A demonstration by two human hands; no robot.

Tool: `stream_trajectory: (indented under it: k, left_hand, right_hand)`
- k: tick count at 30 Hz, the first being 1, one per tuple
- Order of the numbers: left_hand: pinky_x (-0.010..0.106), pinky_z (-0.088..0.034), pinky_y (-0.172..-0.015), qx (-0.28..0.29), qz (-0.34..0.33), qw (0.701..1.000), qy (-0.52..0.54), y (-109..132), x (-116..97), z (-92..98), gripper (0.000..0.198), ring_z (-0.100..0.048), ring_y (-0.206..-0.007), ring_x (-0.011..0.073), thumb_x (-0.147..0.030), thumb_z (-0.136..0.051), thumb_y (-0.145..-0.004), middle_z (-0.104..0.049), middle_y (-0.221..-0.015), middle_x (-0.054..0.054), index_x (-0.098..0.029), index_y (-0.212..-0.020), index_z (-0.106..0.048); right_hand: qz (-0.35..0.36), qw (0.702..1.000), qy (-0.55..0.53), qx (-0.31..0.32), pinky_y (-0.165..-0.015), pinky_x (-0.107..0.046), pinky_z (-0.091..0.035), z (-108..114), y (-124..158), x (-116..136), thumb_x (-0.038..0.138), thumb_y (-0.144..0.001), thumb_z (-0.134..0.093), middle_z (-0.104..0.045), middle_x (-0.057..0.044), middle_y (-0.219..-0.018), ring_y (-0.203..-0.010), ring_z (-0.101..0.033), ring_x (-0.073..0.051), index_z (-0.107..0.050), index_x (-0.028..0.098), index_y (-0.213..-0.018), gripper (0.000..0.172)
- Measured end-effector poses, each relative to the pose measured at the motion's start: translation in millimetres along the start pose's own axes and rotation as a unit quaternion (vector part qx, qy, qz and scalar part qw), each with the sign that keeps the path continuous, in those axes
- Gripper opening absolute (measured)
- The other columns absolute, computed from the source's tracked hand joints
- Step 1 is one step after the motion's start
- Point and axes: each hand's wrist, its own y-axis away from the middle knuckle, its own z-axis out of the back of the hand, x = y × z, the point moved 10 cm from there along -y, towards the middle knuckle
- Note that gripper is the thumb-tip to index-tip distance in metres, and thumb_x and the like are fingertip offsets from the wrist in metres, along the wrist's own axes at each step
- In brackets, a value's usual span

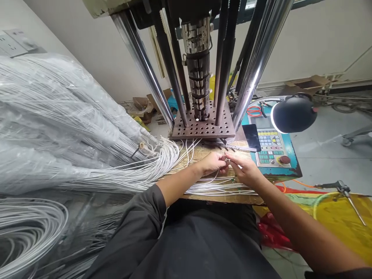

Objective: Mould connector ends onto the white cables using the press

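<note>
Over the wooden worktop point(252, 198), my left hand point(213, 162) and my right hand point(244, 168) meet fingertip to fingertip. Both are closed in a pinch around a small shiny metal piece point(227, 159), mostly covered by the fingers. A thin white cable point(215, 177) trails down from below my left hand; its end is hidden. Close to my body, a row of white cables point(215, 189) lies across the worktop under both wrists. More white cables point(170, 155) curve in a thick bunch left of my left hand.
A perforated metal plate point(203, 130) and a vertical machine column point(199, 73) stand just beyond my hands. On the right are a control panel point(269, 149), a black lamp point(295, 114) and an air gun point(340, 188). Plastic-wrapped cable bundles point(58, 104) fill the left side.
</note>
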Motion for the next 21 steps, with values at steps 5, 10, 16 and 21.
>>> stream_trajectory:
  k: [5,10,16,21]
  left_hand:
    - [0.017,-0.043,-0.048,-0.033,0.002,0.999,-0.025,-0.7,9.4,7.8,0.017,-0.058,-0.047,0.0069,-0.017,-0.067,-0.090,-0.065,-0.059,0.003,-0.008,-0.075,-0.065]
    - [0.015,-0.040,-0.045,-0.119,-0.009,0.992,-0.046,-3.0,13.0,30.4,0.015,-0.059,-0.050,0.0067,-0.019,-0.071,-0.088,-0.070,-0.066,0.007,-0.008,-0.077,-0.069]
    - [0.018,-0.044,-0.045,-0.150,-0.035,0.984,-0.088,0.9,5.4,36.3,0.013,-0.056,-0.047,0.0078,-0.019,-0.073,-0.084,-0.069,-0.063,0.005,-0.009,-0.078,-0.068]
    - [0.016,-0.036,-0.046,-0.129,-0.066,0.977,-0.158,9.3,-5.4,34.3,0.020,-0.054,-0.048,0.0069,-0.028,-0.077,-0.081,-0.063,-0.058,0.000,-0.010,-0.077,-0.070]
  right_hand:
    - [0.000,0.999,0.034,0.040,-0.113,-0.049,-0.049,15.7,2.4,-15.3,0.022,-0.094,-0.052,-0.063,-0.009,-0.144,-0.131,-0.061,-0.025,-0.064,0.024,-0.138,0.046]
    - [-0.055,0.961,0.269,0.020,-0.106,-0.056,-0.048,47.6,-24.1,-55.1,0.034,-0.094,-0.052,-0.064,-0.020,-0.131,-0.122,-0.060,-0.036,-0.069,0.014,-0.129,0.044]
    - [-0.120,0.922,0.303,0.207,-0.101,-0.040,-0.051,22.8,-41.4,-83.8,0.024,-0.089,-0.052,-0.070,-0.019,-0.112,-0.107,-0.066,-0.031,-0.075,0.012,-0.116,0.038]
    - [-0.169,0.932,0.216,0.239,-0.096,-0.035,-0.054,11.4,-28.9,-65.0,0.020,-0.084,-0.053,-0.076,-0.011,-0.110,-0.101,-0.071,-0.026,-0.071,0.016,-0.127,0.046]
